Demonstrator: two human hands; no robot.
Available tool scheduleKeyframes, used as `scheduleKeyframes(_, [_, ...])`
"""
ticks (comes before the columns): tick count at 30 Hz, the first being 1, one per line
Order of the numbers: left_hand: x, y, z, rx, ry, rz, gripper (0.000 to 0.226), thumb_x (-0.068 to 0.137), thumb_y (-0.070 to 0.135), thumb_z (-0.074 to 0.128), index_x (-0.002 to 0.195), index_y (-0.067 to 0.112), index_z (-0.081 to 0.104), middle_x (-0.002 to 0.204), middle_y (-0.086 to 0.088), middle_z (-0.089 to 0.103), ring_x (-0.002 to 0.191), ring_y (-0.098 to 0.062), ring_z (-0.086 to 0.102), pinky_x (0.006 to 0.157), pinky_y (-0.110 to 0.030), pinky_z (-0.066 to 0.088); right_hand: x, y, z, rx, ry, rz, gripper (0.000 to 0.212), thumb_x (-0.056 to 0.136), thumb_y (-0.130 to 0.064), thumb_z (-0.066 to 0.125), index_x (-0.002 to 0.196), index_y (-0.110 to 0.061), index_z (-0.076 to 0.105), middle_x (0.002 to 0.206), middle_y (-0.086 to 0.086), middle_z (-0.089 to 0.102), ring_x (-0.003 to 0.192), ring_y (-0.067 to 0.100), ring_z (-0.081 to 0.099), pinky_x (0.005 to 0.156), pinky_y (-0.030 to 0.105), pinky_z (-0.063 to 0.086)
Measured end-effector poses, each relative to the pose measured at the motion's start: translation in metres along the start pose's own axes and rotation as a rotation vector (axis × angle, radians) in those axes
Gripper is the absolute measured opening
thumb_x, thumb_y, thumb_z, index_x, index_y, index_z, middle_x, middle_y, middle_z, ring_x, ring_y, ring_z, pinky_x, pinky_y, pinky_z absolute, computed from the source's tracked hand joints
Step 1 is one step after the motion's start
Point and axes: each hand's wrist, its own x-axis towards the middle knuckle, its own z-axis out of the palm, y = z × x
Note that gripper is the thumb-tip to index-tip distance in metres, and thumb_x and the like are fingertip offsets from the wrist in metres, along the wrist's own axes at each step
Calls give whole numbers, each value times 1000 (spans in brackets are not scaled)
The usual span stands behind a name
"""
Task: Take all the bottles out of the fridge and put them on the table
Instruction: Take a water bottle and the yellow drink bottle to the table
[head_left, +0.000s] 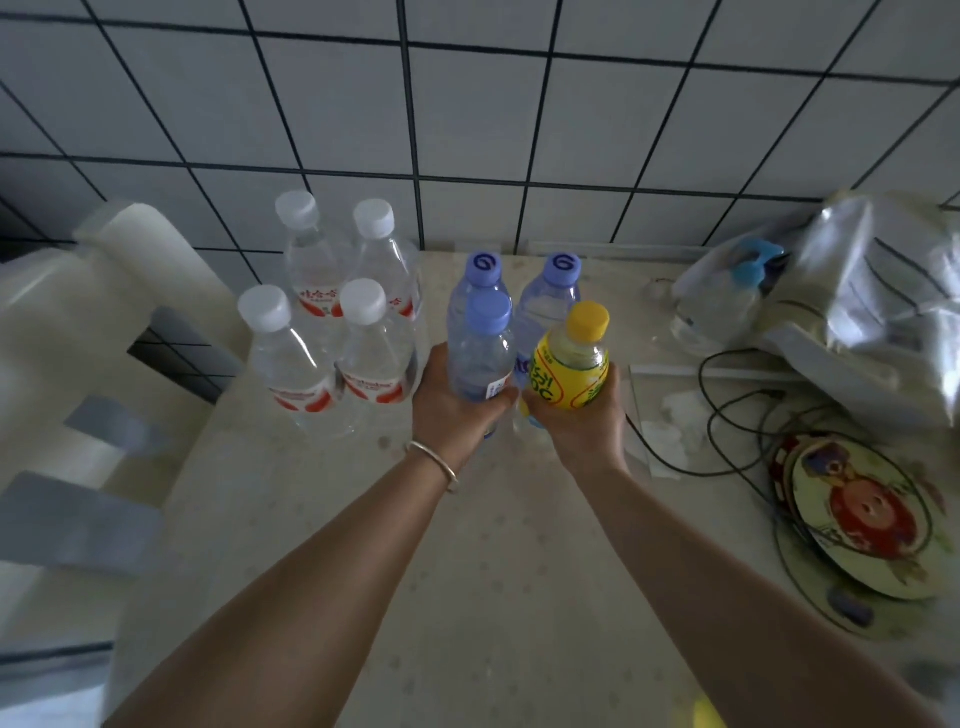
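Observation:
My left hand (453, 410) grips a clear bottle with a blue cap (480, 353). My right hand (582, 421) grips a yellow bottle with a yellow cap (574, 364). Both are held upright over the cream table (467, 545), side by side. Just behind them stand two more blue-capped bottles (550, 296) on the table. To the left, several clear white-capped bottles with red labels (332, 322) stand in a cluster near the wall.
A crumpled plastic bag (852, 291) and a lying bottle with a blue top (727, 306) fill the back right. Black cables (727, 415) and round cartoon coasters (857, 514) lie at the right. A white chair (78, 364) stands left of the table. A tiled wall (467, 130) rises behind.

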Motion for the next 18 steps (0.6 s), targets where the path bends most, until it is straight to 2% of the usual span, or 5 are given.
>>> scheduleKeyframes(3, [-1, -6, 1, -6, -2, -18, 52, 62, 7, 84, 83, 36, 46, 86, 19, 58, 73, 16, 57, 68, 1, 40, 1, 3, 1, 11, 1, 15, 61, 62, -12, 84, 106, -26, 45, 101, -3, 60, 87, 15, 58, 69, 22, 44])
scheduleKeyframes(5, [-1, -9, 1, -9, -10, -31, 52, 61, 10, 84, 83, 37, 46, 86, 24, 57, 74, 21, 55, 69, 0, 41, -1, 5, 0, -11, 5, 18, 63, 62, -15, 84, 111, -24, 46, 102, -3, 60, 87, 14, 58, 64, 15, 43])
scheduleKeyframes(9, [-3, -11, -1, 11, -55, -39, 53, 59, 18, 82, 95, 31, 46, 96, 10, 61, 92, -7, 61, 82, -18, 46, -6, 11, -4, -116, -30, 10, 69, 60, -26, 85, 119, -22, 49, 106, -6, 62, 91, 14, 59, 68, 20, 40])
scheduleKeyframes(14, [-9, -5, -8, 102, -80, -52, 62, 59, 19, 85, 110, 7, 52, 110, -9, 63, 100, -21, 62, 86, -29, 47, -15, 4, -14, -261, -97, 88, 65, 67, -27, 81, 123, -16, 48, 108, -1, 61, 96, 20, 59, 71, 25, 38])
scheduleKeyframes(18, [-38, 8, -21, 117, -28, -221, 88, 64, 23, 84, 137, 4, 38, 128, -13, 54, 118, -23, 55, 93, -29, 43, -46, -6, -31, -389, -185, 251, 78, 79, -30, 72, 142, -8, 32, 141, 12, 46, 128, 28, 46, 95, 31, 40])
